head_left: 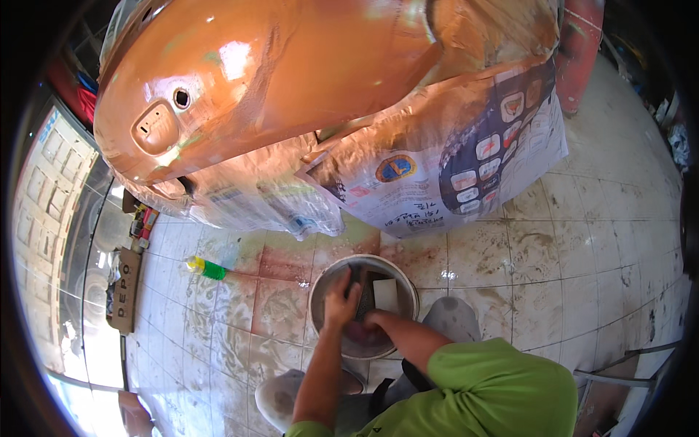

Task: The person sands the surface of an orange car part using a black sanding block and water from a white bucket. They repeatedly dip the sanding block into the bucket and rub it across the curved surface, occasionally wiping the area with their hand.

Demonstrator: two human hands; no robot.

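Both of my hands are down inside a round, pale-rimmed basin on the floor, between my knees. My left hand is at the basin's left side, its fingers closed around a dark, flat piece whose kind I cannot make out. Lower in the basin, my right hand reaches in from the right, and its fingers are hidden and blurred. Close to it is something reddish, too smeared to name. A pale rectangular block, perhaps a sponge, rests in the basin's right part.
Ahead stands a vehicle body panel coated orange, with printed paper sheets masking its lower part. A green bottle with a yellow top lies on the wet, stained tiles. At left sits a cardboard box; a metal frame is at right.
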